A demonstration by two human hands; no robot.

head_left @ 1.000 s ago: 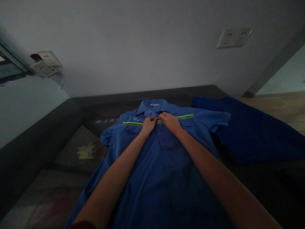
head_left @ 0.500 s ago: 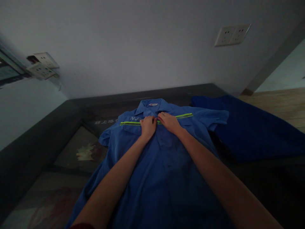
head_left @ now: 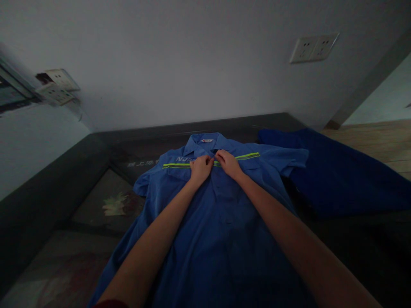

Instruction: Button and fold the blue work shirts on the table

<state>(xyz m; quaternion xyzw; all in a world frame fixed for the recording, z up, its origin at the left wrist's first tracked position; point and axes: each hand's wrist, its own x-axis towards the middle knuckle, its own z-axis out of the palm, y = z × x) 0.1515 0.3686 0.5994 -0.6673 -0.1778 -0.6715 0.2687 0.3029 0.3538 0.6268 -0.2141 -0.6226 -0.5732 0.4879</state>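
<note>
A blue short-sleeved work shirt lies spread flat, front up, collar toward the wall, with a yellow-green reflective stripe across the chest. My left hand and my right hand meet at the middle of the chest just below the collar. Both have their fingers curled and pinch the shirt's front edges at the stripe. What lies between the fingertips is too small to make out.
A darker blue garment lies to the right, partly under the shirt's sleeve. The dark surface has a raised rim on the left and back and bears a leaf-like mark. Wall sockets sit above; wooden flooring at far right.
Both hands have stayed at the chest placket, with only small finger movements; the right hand has shifted slightly toward the collar.
</note>
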